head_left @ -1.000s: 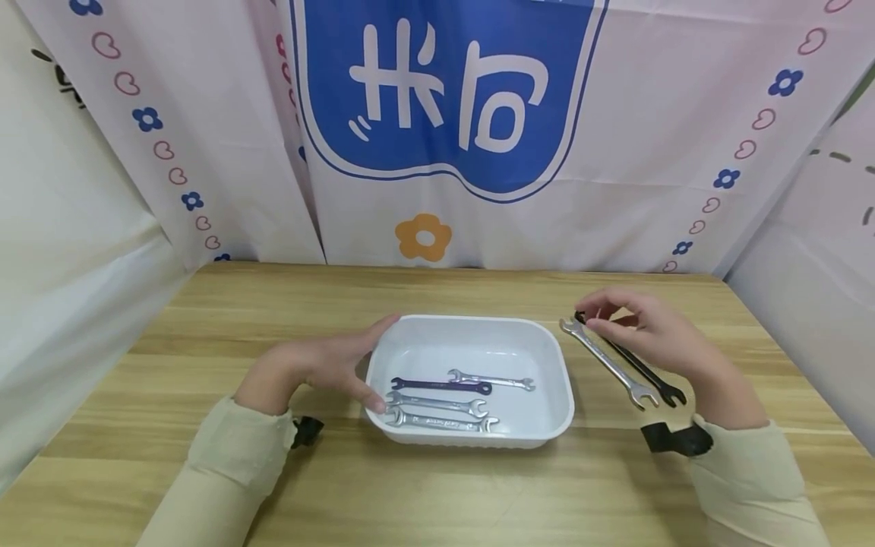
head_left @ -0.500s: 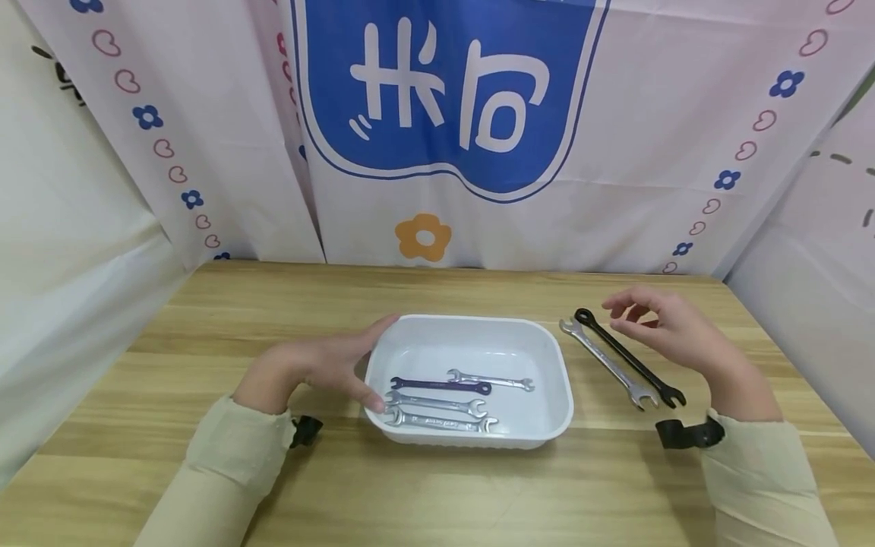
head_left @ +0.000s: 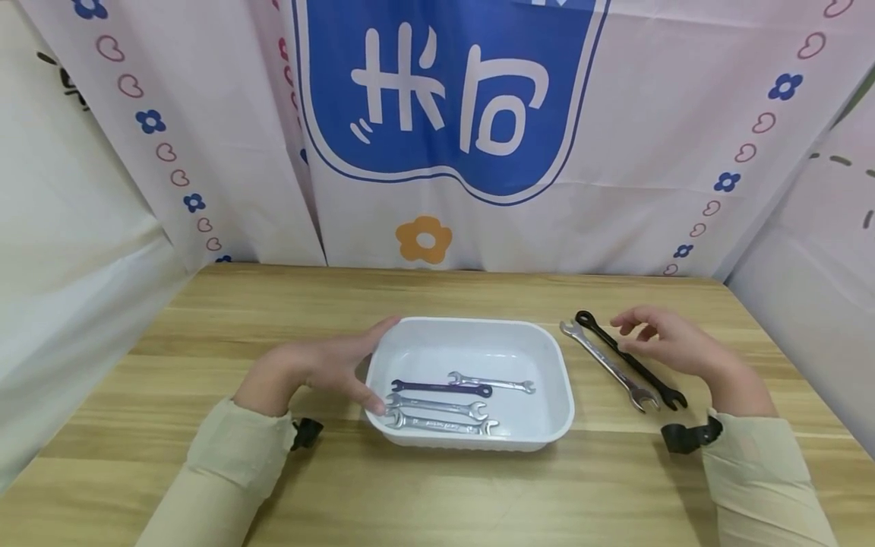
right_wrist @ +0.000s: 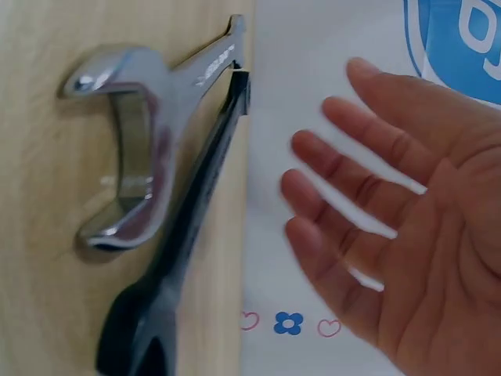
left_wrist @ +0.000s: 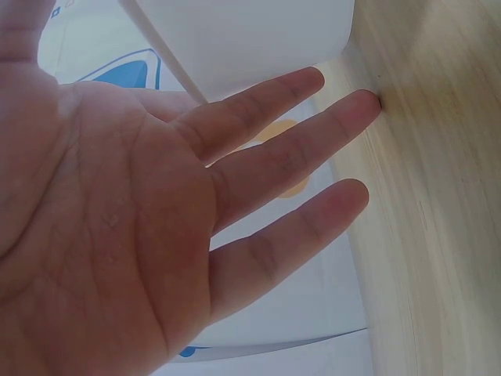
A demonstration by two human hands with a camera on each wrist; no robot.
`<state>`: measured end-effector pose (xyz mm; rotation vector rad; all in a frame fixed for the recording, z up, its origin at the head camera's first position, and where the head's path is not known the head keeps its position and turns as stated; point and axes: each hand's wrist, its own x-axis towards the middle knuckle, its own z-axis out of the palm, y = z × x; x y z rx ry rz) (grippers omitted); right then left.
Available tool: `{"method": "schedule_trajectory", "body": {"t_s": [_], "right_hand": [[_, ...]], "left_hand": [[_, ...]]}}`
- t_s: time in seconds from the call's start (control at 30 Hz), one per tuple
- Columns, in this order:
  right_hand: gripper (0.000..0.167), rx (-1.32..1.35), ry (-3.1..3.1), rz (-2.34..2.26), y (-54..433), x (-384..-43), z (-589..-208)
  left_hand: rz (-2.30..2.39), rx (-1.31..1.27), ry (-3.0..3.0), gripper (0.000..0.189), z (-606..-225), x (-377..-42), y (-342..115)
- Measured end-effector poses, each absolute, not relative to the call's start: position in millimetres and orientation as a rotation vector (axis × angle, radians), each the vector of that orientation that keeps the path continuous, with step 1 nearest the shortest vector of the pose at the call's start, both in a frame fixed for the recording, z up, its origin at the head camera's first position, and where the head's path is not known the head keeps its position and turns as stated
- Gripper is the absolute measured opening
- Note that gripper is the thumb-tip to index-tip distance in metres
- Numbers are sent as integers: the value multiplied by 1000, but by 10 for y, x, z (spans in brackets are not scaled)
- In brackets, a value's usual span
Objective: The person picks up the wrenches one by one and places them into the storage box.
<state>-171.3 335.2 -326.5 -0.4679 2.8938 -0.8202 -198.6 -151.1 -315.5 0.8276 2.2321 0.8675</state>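
My left hand (head_left: 335, 365) rests against the left end of a white plastic bin (head_left: 560, 395), thumb at the front corner and index finger at the back corner. In the left wrist view its other fingers (left_wrist: 290, 160) are straight and spread. Inside the bin lie a purple wrench (head_left: 440, 388), a small silver wrench (head_left: 492, 381) and two larger silver wrenches (head_left: 437, 406). Right of the bin, a silver open-end wrench (head_left: 608, 365) and a black combination wrench (head_left: 632, 361) lie side by side on the table. My right hand (head_left: 673, 342) hovers just beside the black wrench, fingers loosely bent and holding nothing.
The wood-grain table (head_left: 437, 494) carries everything. A printed cloth (head_left: 615, 220) hangs along its back edge, with white cloth (head_left: 75, 289) at the sides. Each wrist wears a black strap (head_left: 690, 437).
My right hand has let go of the ring end of the black wrench and drawn back to the right. The left hand and the bin have stayed put.
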Motion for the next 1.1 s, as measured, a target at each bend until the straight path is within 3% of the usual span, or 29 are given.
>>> {"method": "schedule_trajectory", "body": {"t_s": [0.2, 0.63, 1.0, 1.1], "right_hand": [[46, -385, 2791, -783, 3416, -1751, -3368], [39, -336, 2737, -721, 3500, -1794, -3464], [13, -137, 2745, -624, 3438, -1770, -3440], [23, -65, 2724, -617, 3398, -1758, -3425]], "left_hand": [[860, 832, 2239, 122, -3149, -1979, -1510], [866, 805, 2240, 124, -3165, -1983, -1493], [896, 828, 2210, 122, -3156, -1983, -1510], [895, 835, 2204, 122, -3162, -1989, -1516]]}}
